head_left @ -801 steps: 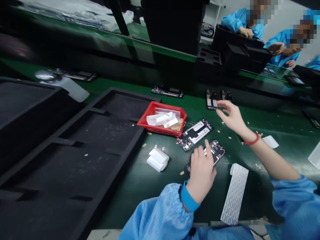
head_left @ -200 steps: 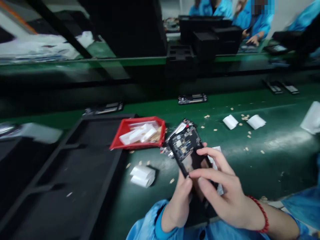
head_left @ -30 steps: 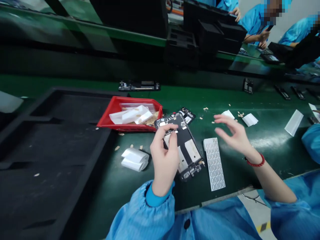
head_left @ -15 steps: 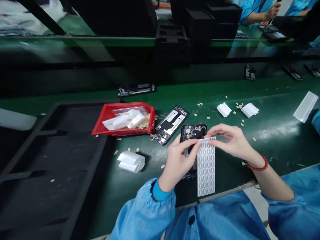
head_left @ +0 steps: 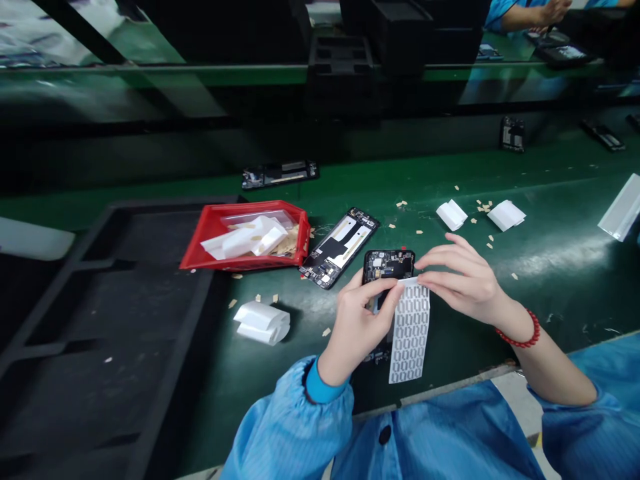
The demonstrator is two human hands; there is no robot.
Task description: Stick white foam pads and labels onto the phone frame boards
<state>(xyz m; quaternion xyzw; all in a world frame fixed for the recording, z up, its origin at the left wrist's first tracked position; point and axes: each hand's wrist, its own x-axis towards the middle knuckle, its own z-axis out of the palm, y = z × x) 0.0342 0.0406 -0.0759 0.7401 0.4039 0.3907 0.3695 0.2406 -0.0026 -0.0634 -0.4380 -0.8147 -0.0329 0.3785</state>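
Observation:
My left hand (head_left: 363, 317) pinches the top edge of a white sheet of small grey stickers (head_left: 410, 333) between thumb and forefinger. The sheet hangs down in front of an opened phone body (head_left: 390, 265), covering part of it. At the sheet's upper right corner, my right hand (head_left: 463, 277) has its thumb and forefinger closed on the edge, with its other fingers lifted apart. Part of the phone's lower half is hidden behind my left hand. A second opened phone body (head_left: 341, 247) lies tilted on the green bench just beyond, beside a red bin (head_left: 240, 265).
White liner scraps fill the red bin. A folded white sheet (head_left: 263, 323) lies at left; two more white pieces (head_left: 451, 215) (head_left: 507, 215) lie at right. Tan bits dot the green bench (head_left: 550, 267). A black tray (head_left: 75, 373) is at left, another phone body (head_left: 280, 175) behind.
The sheet's lower end has swung slightly left and up. My right hand's upper fingers have lifted and spread, while my left hand keeps its pinch. The view has shifted slightly.

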